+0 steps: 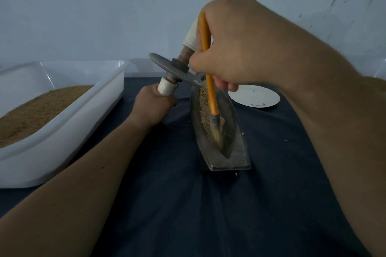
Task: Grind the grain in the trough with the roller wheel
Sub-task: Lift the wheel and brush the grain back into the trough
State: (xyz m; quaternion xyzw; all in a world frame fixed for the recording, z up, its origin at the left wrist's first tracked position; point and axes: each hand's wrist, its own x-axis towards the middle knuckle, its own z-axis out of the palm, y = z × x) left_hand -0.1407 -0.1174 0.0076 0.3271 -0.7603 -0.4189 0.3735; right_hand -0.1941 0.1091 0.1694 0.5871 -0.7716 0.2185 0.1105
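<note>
So the person has the roller wheel [167,69] lifted out of the trough [234,152] and tipped over at an angle. Its disc hangs over the far end, and its lower edge looks about level with the rim there. The left hand [152,106] has its fingers wrapped tight round the wheel's near handle, the one with the white wrap. The right hand [236,48] is up higher, fingers curled and pinching an orange-handled brush [211,89]. The wheel's other cloth-wrapped handle runs behind that hand, and it's hard to tell if they touch. The brush slants down into the trough, with its bristles in the grain [203,106] near the pointed near end. The trough itself is a boat-shaped metal thing sitting lengthwise in the middle of a dark blue cloth [208,215]. Off to the left there's a white plastic tub [62,131] holding a brown, finer-looking meal [37,108]. A small white plate [257,96] with a few crumbs sits just right of the trough's far end.
</note>
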